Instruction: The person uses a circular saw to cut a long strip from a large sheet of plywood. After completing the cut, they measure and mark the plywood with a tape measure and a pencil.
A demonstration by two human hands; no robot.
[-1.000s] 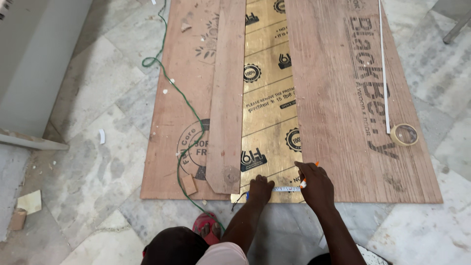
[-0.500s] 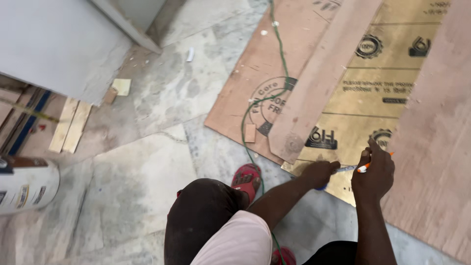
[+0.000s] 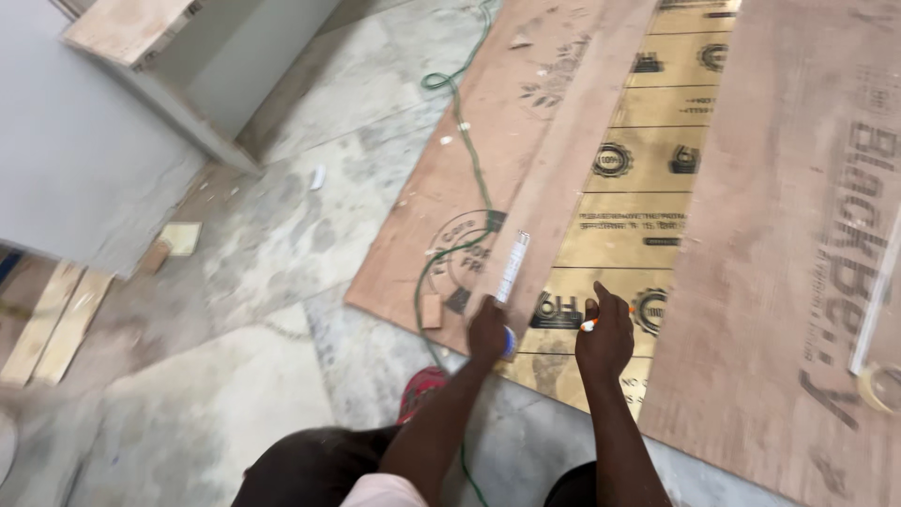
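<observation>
The left hand (image 3: pixel 488 330) is closed on the low end of a white ruler (image 3: pixel 512 268), which stands up over a narrow plywood strip (image 3: pixel 563 178). The right hand (image 3: pixel 605 340), just beside it at lower centre, is clamped on an orange pencil (image 3: pixel 589 325) above the gold laminate sheet (image 3: pixel 627 188). A green cable (image 3: pixel 469 160) snakes over the left board (image 3: pixel 450 216) and past a small wood block (image 3: pixel 431 311). With the ruler lifted off the strip, any mark could land off line; the cable could snag a knee.
</observation>
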